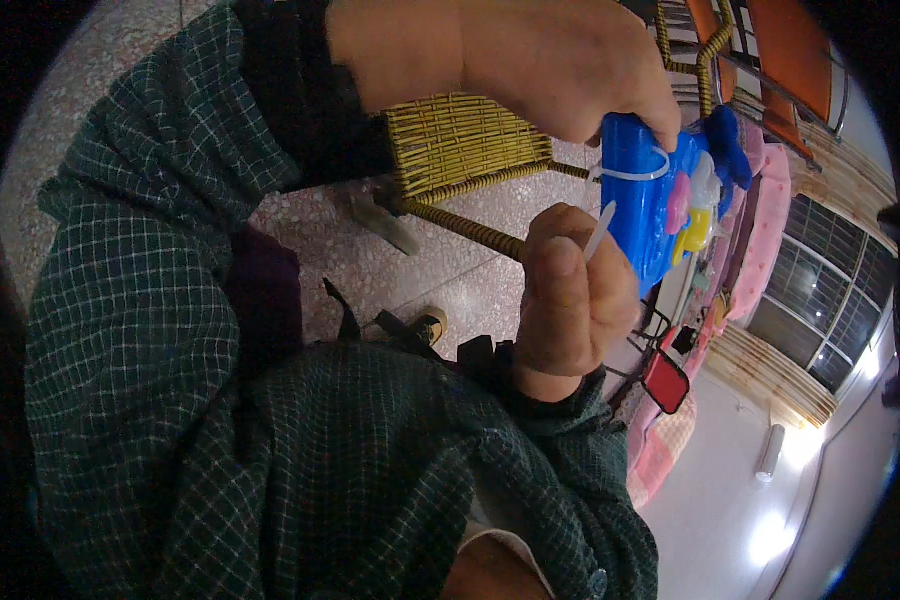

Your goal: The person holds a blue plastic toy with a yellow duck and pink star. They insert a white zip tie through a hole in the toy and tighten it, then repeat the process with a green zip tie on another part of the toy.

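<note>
My left hand [590, 75] reaches in from the top and grips the upper edge of a glossy blue plastic object [635, 220], whose exact kind I cannot make out. Pink [678, 203] and yellow parts [698, 232] show on its far side. A thin white strip like a cable tie [635, 177] loops round the blue plastic beside my left fingers. Lower down, my right hand [578, 300] is closed, thumb on top, pinching a white strip end [600, 232] that sticks up from it. Whether that end belongs to the same loop is unclear.
A woven yellow-brown wicker chair [470, 145] stands behind my left forearm, over a speckled floor [370, 280]. A shoe [430, 325] shows below. Beyond the blue object are pink bedding [760, 220], a red panel with a black frame [667, 382] and a barred window [820, 290].
</note>
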A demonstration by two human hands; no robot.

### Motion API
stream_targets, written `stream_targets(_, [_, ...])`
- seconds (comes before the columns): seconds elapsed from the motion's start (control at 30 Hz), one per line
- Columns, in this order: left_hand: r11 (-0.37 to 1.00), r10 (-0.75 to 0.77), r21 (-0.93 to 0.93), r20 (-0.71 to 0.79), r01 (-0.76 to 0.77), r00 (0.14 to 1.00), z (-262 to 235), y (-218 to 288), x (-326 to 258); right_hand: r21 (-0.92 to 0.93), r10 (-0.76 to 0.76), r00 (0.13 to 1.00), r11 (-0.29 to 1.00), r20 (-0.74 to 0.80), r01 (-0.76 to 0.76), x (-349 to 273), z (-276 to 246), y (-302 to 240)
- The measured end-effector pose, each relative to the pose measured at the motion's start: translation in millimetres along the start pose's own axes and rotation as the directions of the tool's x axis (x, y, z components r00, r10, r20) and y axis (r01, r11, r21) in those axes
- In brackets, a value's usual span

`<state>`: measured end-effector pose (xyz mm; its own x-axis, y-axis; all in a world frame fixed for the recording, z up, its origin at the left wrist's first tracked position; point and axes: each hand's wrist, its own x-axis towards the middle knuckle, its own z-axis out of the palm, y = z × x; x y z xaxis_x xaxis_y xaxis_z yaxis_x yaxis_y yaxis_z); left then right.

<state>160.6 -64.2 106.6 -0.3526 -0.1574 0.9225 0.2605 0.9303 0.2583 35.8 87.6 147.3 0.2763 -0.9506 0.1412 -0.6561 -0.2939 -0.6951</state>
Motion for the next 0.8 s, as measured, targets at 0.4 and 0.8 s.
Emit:
stream_targets(0.4, [0.999, -0.012, 0.047, 0.029, 0.011, 1.0, -2, 0, 1, 0.233, -0.091, 0.988, 0.965, -0.125, 0.118, 0, -6, -4])
stream_targets(0.8, [0.999, 0.012, 0.045, 0.02, -0.013, 1.0, -2, -3, 2, -0.091, -0.01, 0.997, 0.996, 0.078, 0.017, 1, 5, 9])
